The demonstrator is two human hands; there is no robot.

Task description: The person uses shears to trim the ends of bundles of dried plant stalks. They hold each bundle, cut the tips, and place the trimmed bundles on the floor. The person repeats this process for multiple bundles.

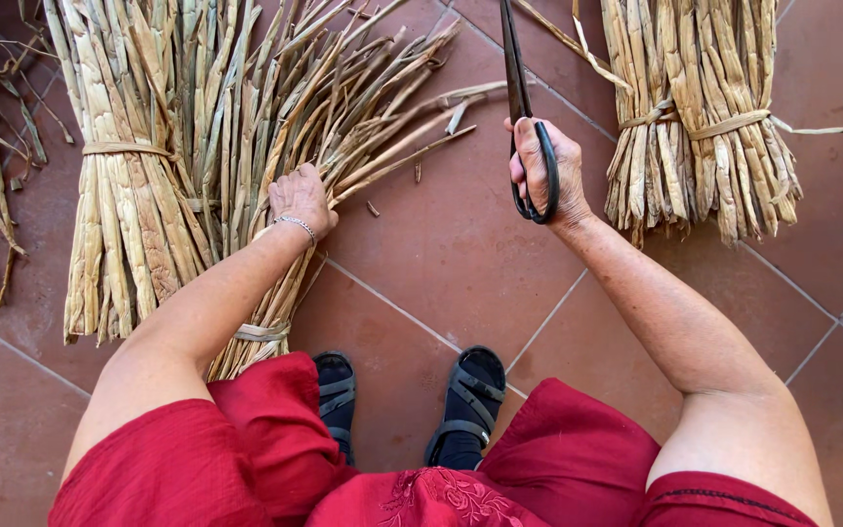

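lying open between the two hands — a broad stretch of bare tiled floor [461,244], only small scraps [373,208] dotting it. crowding the left: a fanned bundle of dried stalks [343,107] spreading under the left hand [301,198], a tied sheaf [124,195] pressing just beside it. blocking the right: another tied sheaf [700,117], sitting close to the right hand [543,171] and its long scissors [519,98], blades pointing away. closing off the near side — two sandalled feet [402,405] and red cloth [275,459].

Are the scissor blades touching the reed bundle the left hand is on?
Apart. The head view shows bare tile between the scissors and the loose reed bundle under the left hand.
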